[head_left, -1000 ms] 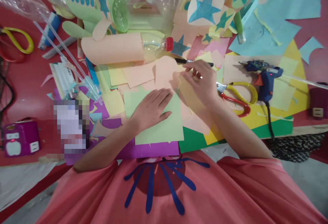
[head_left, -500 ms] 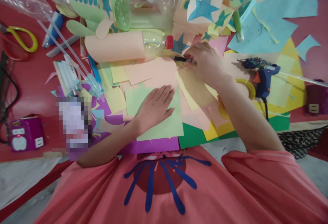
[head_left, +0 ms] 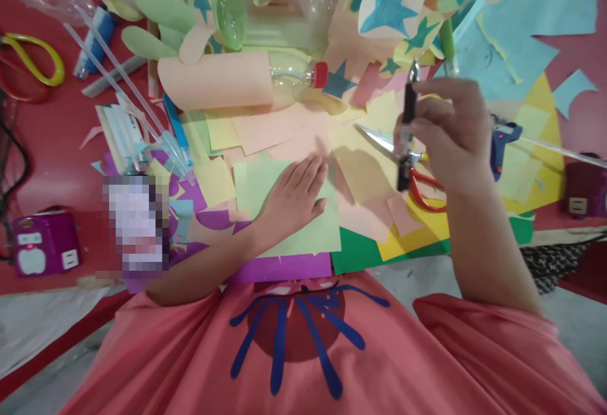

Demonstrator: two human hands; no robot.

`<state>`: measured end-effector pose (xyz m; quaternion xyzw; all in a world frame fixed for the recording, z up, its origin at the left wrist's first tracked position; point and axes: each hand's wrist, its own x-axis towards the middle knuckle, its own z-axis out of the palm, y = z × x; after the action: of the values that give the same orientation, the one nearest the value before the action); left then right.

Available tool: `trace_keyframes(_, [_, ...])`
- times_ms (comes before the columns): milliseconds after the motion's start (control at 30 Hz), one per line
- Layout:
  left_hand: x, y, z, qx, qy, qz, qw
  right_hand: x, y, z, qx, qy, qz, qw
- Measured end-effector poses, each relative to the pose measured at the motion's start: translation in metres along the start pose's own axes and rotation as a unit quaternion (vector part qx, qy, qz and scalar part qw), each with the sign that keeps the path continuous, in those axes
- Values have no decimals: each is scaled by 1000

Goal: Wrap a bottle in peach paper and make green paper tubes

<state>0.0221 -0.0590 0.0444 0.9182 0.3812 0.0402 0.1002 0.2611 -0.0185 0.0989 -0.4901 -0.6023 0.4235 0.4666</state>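
The right hand (head_left: 455, 130) pinches a black pen (head_left: 406, 105) between closed thumb and fingers, the pen crossing in front of the scissors (head_left: 379, 140) in this view, its long axis pointing nearly straight away from the person, silvery end farthest. The light green sheet (head_left: 313, 235) lies left of the pen and closer to the body, well apart from it; of the 2 hands the left hand (head_left: 298, 197) is nearer, lying flat on the sheet, fingers extended, gripping nothing
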Motion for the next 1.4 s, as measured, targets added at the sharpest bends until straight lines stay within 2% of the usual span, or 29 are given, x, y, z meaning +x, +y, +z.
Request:
trace_keyframes(67, [0, 0, -1, 6, 5, 0, 1000, -12, 0, -6, 90, 35, 79, 992])
trace_keyframes(133, [0, 1, -2, 10, 6, 1, 1000, -19, 3, -11, 138, 46, 146, 979])
trace_keyframes(200, [0, 1, -3, 10, 3, -2, 1000, -22, 6, -12, 156, 34, 179, 971])
trace_keyframes(300, [0, 1, -2, -4, -2, -3, 1000, -19, 10, -1, 141, 3, 148, 979])
trace_keyframes(400, [0, 1, -1, -19, -4, 0, 1000, -9, 13, 20, 97, -4, 111, 989])
trace_keyframes(600, [0, 1, 1, -18, 4, -2, 1000, 21, 23, 63, 157, -65, 159, 973])
trace_keyframes(733, [-1, 1, 0, -8, 18, 7, 1000, 25, 24, 83, 105, -43, 140, 984])
trace_keyframes(867, [0, 0, 1, -10, 34, 8, 999, 14, 26, 98, 136, -16, 148, 980])
trace_keyframes(1000, [-1, 1, 5, -36, 31, 1, 999, 4, 32, 106, 173, -47, 166, 970])
trace_keyframes(1200, [-3, 3, 6, 2, 44, 16, 999, 7, 39, 102, 94, -105, 134, 981])
trace_keyframes(1400, [-5, 3, 4, 8, 18, 18, 1000, 9, 37, 100, 54, -132, 117, 983])
